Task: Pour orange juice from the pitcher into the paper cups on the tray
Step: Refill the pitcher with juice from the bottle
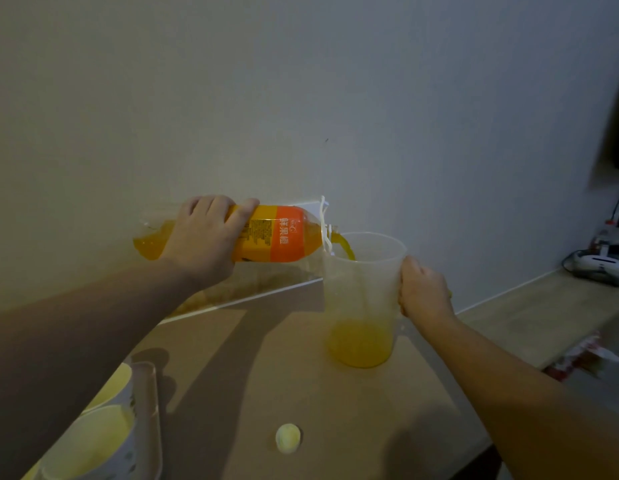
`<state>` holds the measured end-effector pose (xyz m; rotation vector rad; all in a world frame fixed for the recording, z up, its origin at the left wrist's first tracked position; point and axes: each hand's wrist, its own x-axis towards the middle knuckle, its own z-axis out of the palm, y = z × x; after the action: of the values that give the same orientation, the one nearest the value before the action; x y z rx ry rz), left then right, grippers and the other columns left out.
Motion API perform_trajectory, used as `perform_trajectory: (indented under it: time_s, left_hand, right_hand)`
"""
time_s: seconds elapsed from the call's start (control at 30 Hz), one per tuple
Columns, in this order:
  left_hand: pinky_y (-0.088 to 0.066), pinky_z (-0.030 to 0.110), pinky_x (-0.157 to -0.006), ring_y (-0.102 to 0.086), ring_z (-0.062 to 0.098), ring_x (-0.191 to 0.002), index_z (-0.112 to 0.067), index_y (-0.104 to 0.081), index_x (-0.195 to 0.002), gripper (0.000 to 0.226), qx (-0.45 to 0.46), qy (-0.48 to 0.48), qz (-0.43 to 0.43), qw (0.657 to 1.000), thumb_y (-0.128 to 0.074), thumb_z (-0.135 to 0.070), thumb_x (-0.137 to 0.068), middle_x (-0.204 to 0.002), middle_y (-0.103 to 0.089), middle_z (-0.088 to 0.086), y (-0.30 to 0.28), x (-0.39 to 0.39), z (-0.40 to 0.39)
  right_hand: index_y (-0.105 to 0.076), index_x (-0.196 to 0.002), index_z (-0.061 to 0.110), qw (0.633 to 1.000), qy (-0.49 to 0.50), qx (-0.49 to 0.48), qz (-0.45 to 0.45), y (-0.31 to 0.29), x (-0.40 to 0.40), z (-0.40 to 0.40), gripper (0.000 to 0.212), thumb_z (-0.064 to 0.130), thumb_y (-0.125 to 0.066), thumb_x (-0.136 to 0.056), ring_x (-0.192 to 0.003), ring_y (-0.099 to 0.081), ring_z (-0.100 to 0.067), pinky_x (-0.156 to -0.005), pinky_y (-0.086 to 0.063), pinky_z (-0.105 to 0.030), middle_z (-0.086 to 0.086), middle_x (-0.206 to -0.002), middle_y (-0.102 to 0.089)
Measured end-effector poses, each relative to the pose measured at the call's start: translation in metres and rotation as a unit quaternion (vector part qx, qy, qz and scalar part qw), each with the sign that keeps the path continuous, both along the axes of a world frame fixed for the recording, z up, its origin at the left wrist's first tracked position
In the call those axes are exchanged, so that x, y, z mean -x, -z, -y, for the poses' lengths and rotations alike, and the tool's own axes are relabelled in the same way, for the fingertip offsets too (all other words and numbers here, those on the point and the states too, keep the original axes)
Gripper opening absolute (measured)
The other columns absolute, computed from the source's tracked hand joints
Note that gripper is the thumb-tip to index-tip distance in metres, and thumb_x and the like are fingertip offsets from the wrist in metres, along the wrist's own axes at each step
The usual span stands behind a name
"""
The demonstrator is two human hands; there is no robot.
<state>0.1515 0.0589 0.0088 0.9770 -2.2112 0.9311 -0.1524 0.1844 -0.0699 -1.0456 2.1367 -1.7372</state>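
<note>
Your two paper cups (93,441) are sitting closest to you, down in the left corner, inside the clear tray (149,410). They are looking empty, waiting for juice. A little yellow bottle cap (288,438) is lying on the brown table (266,358) just past them.

Your left hand (204,240) is wrapping its fingers and thumb around the juice bottle (266,233) and tipping it on its side. Orange juice is running out of the bottle's mouth in a thin stream, over the rim and into the clear pitcher (361,299). The pitcher is standing upright on the table, well apart from the cups. Your right hand (422,289) is curling tight around the pitcher's far side, where the handle seems to be, and holding it steady.

So you are filling the pitcher first, I think. The cups are coming later. The pitcher is only holding a little juice at the bottom, so keep going.

To do this well, be keeping the bottle's mouth right above the pitcher's opening, not out past the rim. Be tipping slowly, because a bottle like this can glug and splash. Be holding the pitcher firmly so it is not sliding or tipping. As the bottle is getting lighter, be lifting its back end a bit more. Be stopping before the pitcher gets too heavy to pour neatly into small cups.
</note>
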Motion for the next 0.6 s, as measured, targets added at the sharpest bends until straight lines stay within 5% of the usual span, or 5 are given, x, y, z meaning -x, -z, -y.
perform_trajectory:
  time_s: [0.37,0.6]
  left_hand:
    - [-0.042,0.054,-0.098,-0.055,0.04,-0.109,-0.019,-0.037,-0.148,0.1,0.01,0.007,-0.005,1.0,-0.09,-0.026,-0.063,-0.116,-0.056,0.017,0.0016,-0.0014,0.0022]
    - [-0.043,0.055,-0.097,-0.055,0.041,-0.109,-0.019,-0.038,-0.147,0.101,0.011,0.005,-0.003,1.0,-0.09,-0.026,-0.061,-0.116,-0.056,0.017,-0.0004,0.0001,-0.0001]
  right_hand:
    - [-0.054,-0.059,0.01,1.0,0.002,-0.003,0.002,-0.0044,-0.0026,-0.001,0.048,0.048,-0.034,-0.082,-0.057,-0.051,-0.025,-0.062,-0.055,-0.051,-0.014,-0.064,-0.054]
    - [-0.054,-0.062,0.01,1.0,0.0,-0.006,0.002,-0.003,-0.0012,-0.0018,0.046,0.046,-0.034,-0.084,-0.057,-0.051,-0.024,-0.057,-0.045,-0.037,-0.013,-0.065,-0.053]
